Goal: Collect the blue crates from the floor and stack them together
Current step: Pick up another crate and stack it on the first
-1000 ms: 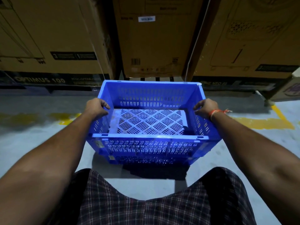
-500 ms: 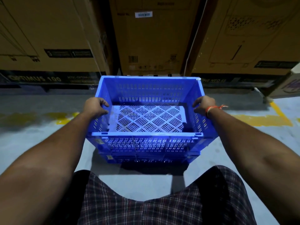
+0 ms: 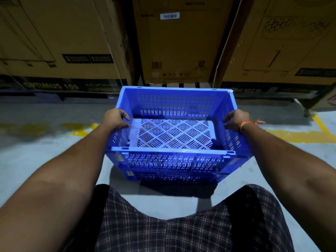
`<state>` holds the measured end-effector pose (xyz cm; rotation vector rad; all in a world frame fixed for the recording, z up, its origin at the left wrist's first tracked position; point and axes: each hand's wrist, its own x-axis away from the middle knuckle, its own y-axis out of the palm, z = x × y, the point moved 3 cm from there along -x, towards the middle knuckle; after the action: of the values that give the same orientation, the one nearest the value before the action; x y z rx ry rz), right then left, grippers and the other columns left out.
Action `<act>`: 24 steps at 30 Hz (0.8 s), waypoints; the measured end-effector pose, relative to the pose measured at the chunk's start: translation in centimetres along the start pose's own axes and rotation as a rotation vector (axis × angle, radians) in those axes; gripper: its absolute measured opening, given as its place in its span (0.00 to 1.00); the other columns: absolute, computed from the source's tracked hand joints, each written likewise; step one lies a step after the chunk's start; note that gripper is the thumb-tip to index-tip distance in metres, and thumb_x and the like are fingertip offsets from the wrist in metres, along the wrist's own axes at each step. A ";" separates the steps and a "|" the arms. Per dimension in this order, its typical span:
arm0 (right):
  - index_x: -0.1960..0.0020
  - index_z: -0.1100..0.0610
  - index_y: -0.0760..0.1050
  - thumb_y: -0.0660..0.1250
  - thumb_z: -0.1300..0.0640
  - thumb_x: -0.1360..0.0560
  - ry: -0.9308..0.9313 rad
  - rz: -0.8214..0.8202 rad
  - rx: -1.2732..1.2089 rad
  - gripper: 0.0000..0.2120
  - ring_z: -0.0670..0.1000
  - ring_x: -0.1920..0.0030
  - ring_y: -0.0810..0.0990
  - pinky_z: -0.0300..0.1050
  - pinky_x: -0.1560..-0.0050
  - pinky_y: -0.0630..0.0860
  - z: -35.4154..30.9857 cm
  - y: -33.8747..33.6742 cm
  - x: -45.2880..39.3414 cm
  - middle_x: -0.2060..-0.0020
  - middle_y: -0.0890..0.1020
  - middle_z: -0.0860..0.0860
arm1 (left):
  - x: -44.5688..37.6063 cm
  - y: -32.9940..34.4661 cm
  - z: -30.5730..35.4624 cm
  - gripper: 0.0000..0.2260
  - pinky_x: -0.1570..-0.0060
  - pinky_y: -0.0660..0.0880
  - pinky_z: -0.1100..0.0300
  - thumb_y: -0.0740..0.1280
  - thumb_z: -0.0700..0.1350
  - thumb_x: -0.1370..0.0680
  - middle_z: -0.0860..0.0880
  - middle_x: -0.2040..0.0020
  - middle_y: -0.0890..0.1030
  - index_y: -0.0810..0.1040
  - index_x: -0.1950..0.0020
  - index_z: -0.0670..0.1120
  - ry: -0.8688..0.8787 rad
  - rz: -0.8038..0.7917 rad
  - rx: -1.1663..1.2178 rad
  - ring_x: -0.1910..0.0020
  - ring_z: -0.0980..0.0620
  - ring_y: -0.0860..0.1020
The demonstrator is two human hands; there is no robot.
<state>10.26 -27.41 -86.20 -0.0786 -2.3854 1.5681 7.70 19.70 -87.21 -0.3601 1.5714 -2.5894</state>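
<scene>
Blue crate [image 3: 174, 113] nested in a second crate [image 3: 172, 176] on the floor [image 3: 45, 155]; left hand [image 3: 114, 118] and right hand [image 3: 236, 118] grip its side rims (fingers curled over).

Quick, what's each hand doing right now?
Left hand: closed on the left rim of the blue crate.
Right hand: fingers curled over the crate's right rim, holding it.

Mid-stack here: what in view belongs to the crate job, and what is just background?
Job:
top blue crate, held by left hand and right hand
lower blue crate nested under it

Background:
cardboard boxes
yellow floor line
orange wrist thread
</scene>
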 end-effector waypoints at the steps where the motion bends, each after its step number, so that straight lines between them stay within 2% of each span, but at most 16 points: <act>1: 0.52 0.53 0.85 0.78 0.61 0.35 -0.004 -0.001 -0.004 0.12 0.50 0.63 0.76 0.37 0.56 0.69 0.0 0.0 0.0 0.60 0.82 0.54 | 0.1 0.0 0.0 0.10 0.55 0.74 0.58 0.81 0.41 0.34 0.45 0.59 0.84 0.85 0.54 0.46 0.004 0.005 -0.001 0.58 0.45 0.81; 4: 0.53 0.52 0.84 0.78 0.61 0.35 -0.010 -0.002 -0.017 0.11 0.48 0.67 0.75 0.37 0.57 0.69 0.2 0.1 -0.1 0.62 0.80 0.53 | 0.1 0.0 -0.1 0.10 0.52 0.77 0.55 0.81 0.41 0.34 0.45 0.57 0.85 0.85 0.56 0.47 0.007 0.017 0.009 0.56 0.44 0.82; 8: 0.54 0.51 0.84 0.78 0.59 0.35 -0.020 0.009 -0.011 0.10 0.51 0.60 0.77 0.38 0.55 0.69 0.2 0.1 -0.3 0.58 0.81 0.52 | -0.3 0.2 -0.6 0.09 0.51 0.80 0.53 0.81 0.43 0.35 0.47 0.57 0.85 0.84 0.58 0.49 0.003 0.023 0.004 0.57 0.45 0.83; 14: 0.55 0.51 0.84 0.78 0.59 0.35 -0.029 0.023 -0.018 0.11 0.51 0.60 0.77 0.38 0.55 0.69 0.5 0.5 -0.4 0.58 0.81 0.52 | -0.7 -0.1 -0.3 0.07 0.53 0.80 0.54 0.80 0.41 0.33 0.46 0.59 0.86 0.85 0.58 0.48 0.006 0.026 0.014 0.59 0.46 0.83; 18: 0.57 0.51 0.84 0.76 0.60 0.34 -0.037 0.021 -0.014 0.07 0.48 0.66 0.76 0.38 0.57 0.69 0.1 0.2 -0.8 0.62 0.80 0.51 | -0.3 0.1 -0.3 0.07 0.59 0.75 0.59 0.79 0.41 0.33 0.47 0.61 0.85 0.84 0.60 0.49 0.010 0.035 0.019 0.61 0.47 0.82; 24: 0.57 0.51 0.84 0.77 0.60 0.35 -0.054 0.024 0.025 0.07 0.52 0.63 0.77 0.39 0.56 0.69 0.4 0.3 -1.1 0.64 0.80 0.53 | 0.1 -0.2 0.0 0.07 0.61 0.70 0.61 0.78 0.41 0.33 0.47 0.64 0.82 0.85 0.57 0.49 0.013 0.034 0.003 0.64 0.49 0.79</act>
<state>11.22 -27.87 -86.84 -0.0602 -2.4132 1.6305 7.66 19.76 -87.00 -0.3135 1.5631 -2.5739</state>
